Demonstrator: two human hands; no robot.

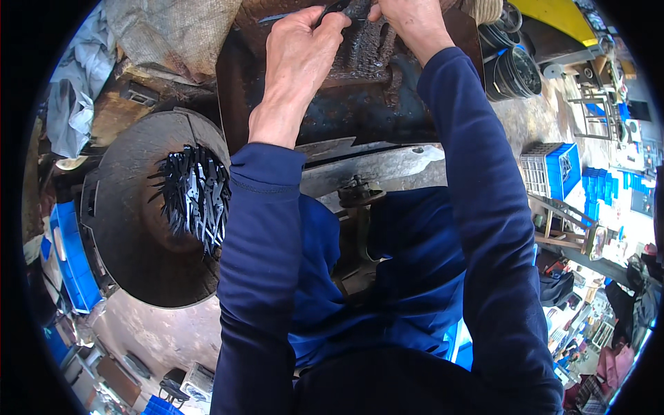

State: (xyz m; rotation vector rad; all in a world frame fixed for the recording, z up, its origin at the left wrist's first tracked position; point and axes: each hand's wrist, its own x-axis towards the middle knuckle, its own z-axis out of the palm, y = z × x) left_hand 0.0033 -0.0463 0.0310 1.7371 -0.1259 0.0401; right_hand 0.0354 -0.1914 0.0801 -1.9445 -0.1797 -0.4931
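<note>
My left hand [304,59] is at the upper middle, its thumb and fingers closed on a small dark, slim piece [333,10] that reaches up toward the picture's top edge. Beside it, my right hand [413,24] is partly cut off by that edge; a thumb tip shows, but the other fingers are hidden. Both hands are over a rusty, wet-looking metal trough [346,114] with dark grime inside. To the left, many slim metal pieces [197,197], some black and some shiny, lie heaped in a wide round dark pan [131,228].
Coarse sacking [173,34] lies at the upper left, and a blue crate [74,256] stands left of the pan. Black buckets [515,72] are right of the trough. Farther right are a blue basket [564,171] and a wooden stand [560,232]. My knees are below the trough.
</note>
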